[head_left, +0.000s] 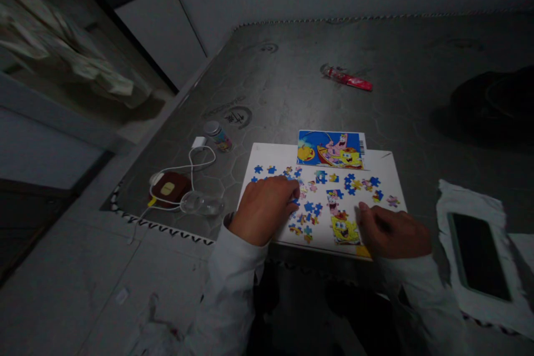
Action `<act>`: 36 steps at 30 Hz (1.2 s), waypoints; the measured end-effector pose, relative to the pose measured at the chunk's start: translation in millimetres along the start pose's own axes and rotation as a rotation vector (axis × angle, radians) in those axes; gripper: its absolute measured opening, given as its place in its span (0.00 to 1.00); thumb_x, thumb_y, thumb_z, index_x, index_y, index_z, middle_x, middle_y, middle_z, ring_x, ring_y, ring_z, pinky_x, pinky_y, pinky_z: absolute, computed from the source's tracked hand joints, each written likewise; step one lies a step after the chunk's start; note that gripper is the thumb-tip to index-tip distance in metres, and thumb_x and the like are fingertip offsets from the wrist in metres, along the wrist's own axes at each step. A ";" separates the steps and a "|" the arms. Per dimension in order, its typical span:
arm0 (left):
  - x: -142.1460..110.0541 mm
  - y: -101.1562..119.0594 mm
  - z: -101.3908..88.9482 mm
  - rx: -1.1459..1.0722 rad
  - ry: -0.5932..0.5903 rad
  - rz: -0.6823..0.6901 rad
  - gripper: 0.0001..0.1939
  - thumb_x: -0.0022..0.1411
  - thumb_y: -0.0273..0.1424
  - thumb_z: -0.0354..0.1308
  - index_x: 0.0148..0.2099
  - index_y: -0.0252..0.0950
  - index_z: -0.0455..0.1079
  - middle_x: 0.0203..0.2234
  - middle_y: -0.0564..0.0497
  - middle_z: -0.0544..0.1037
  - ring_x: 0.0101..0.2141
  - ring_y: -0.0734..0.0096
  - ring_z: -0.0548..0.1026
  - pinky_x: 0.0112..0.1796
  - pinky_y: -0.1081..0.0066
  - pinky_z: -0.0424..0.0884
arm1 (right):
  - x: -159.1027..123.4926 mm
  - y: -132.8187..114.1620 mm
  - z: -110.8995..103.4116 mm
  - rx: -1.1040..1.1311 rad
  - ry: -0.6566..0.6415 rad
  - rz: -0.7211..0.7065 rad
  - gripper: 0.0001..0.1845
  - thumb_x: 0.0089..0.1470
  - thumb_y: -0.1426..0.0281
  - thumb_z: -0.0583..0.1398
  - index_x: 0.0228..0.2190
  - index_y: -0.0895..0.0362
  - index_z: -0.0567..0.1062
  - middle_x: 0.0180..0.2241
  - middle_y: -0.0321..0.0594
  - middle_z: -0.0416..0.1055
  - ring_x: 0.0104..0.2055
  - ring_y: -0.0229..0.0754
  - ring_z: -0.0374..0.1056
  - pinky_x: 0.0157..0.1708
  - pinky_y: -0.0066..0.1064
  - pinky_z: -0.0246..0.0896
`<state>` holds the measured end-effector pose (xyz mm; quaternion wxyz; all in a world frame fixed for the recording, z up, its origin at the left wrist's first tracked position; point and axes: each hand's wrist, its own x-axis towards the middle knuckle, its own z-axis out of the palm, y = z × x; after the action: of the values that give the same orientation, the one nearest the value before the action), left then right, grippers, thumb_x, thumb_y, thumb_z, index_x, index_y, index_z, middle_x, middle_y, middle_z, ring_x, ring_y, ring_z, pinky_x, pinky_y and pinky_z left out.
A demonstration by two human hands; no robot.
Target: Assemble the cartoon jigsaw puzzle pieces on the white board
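Note:
A white board (pixel 271 154) carries many loose jigsaw pieces (pixel 308 211), mostly blue, pink and yellow. Toward its front right, a joined puzzle section (pixel 342 227) shows a yellow cartoon figure with a pink one above. My left hand (pixel 265 206) bends down over the pieces on the left, thumb and fingers curled close together; whatever is between them is hidden. Just right of the joined section, my right hand (pixel 394 232) rests at the board's edge with its fingers curled in, and their inside cannot be seen. A picture card (pixel 331 149) of the cartoon lies at the board's back edge.
Left of the board are a small jar (pixel 217 136), a white cable (pixel 192 164), a brown box (pixel 169 190) and a clear bottle (pixel 202 203). A red packet (pixel 348 78) lies farther back. At right, a phone (pixel 479 256) sits on white cloth (pixel 448 194); a dark object (pixel 492 103) stands behind.

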<state>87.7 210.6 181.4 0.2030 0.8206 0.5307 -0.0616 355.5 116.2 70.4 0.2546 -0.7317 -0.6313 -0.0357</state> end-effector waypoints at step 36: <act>-16.0 -18.7 -12.4 -0.041 0.022 -0.161 0.08 0.73 0.30 0.71 0.52 0.48 0.87 0.48 0.51 0.91 0.50 0.54 0.86 0.48 0.60 0.76 | 1.4 4.4 -2.6 0.002 -0.057 0.029 0.34 0.74 0.47 0.56 0.20 0.50 0.75 0.21 0.41 0.70 0.27 0.45 0.62 0.30 0.36 0.49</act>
<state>62.7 208.7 192.7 0.2085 0.7713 0.5985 -0.0580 360.5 116.0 71.8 0.2375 -0.7412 -0.6278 -0.0108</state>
